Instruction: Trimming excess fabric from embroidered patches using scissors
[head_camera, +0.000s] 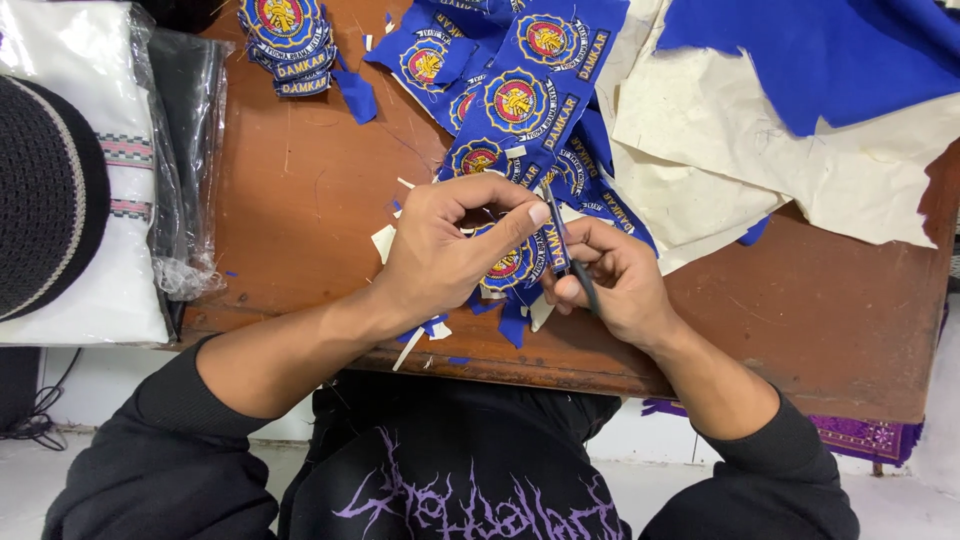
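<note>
Near the front edge of the brown worktop (300, 180), the left hand (440, 250) is pinching a blue embroidered patch (510, 268) between thumb and fingers; the right hand (615, 280) is gripping small dark scissors (568, 255), blades touching the patch's edge; a strip of uncut patches (520, 100) is lying just beyond; cream backing fabric (720, 130) is spreading to the right.

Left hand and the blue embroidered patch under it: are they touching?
Touching. The head view shows the left hand pinching the blue patch between thumb and fingers, no gap visible, while the right hand holds a dark tool.
</note>
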